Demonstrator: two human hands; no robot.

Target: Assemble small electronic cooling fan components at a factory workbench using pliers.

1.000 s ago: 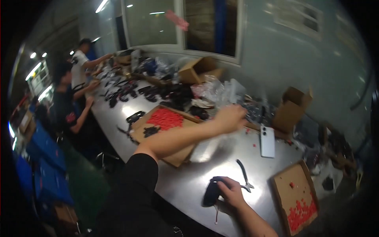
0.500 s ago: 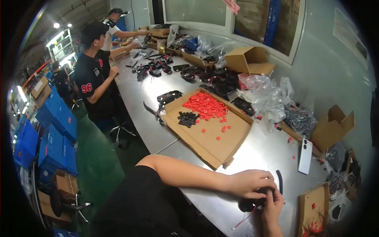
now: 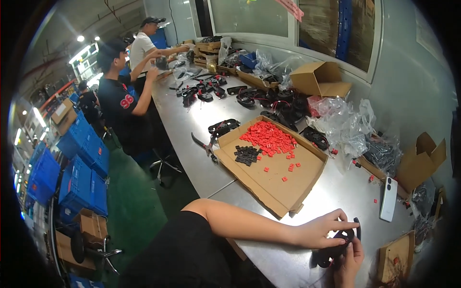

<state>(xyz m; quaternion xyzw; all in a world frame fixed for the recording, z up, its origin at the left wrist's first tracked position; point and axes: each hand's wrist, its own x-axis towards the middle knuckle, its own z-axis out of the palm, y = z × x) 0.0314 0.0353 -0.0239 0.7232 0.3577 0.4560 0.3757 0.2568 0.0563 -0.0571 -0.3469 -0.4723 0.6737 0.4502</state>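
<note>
Both hands are at a black plastic part (image 3: 327, 254) with rounded ends, close above the bench at lower right. My left hand (image 3: 321, 231) grips it from the left, thumb and forefinger curved around its upper end. My right hand (image 3: 353, 259) pinches it from the near right side. A thin black curved piece (image 3: 357, 228) stands up just beyond the fingers; whether it joins the part I cannot tell. Ahead of my left forearm lies a shallow cardboard tray (image 3: 278, 192) with a heap of small red pieces (image 3: 269, 138) and a smaller pile of black pieces (image 3: 247, 155).
Cutting pliers (image 3: 204, 144) lie left of the tray. A white phone (image 3: 388, 199) and a small cardboard box (image 3: 394, 259) are to the right. Clear plastic bags (image 3: 343, 120) and black parts (image 3: 283, 103) crowd the wall side. Two co-workers (image 3: 120, 96) stand or sit at the far left.
The whole view has shifted, so the bench appears farther right. My left fingers have spread and lifted, showing more of the black part. The nearer co-worker's hands have risen.
</note>
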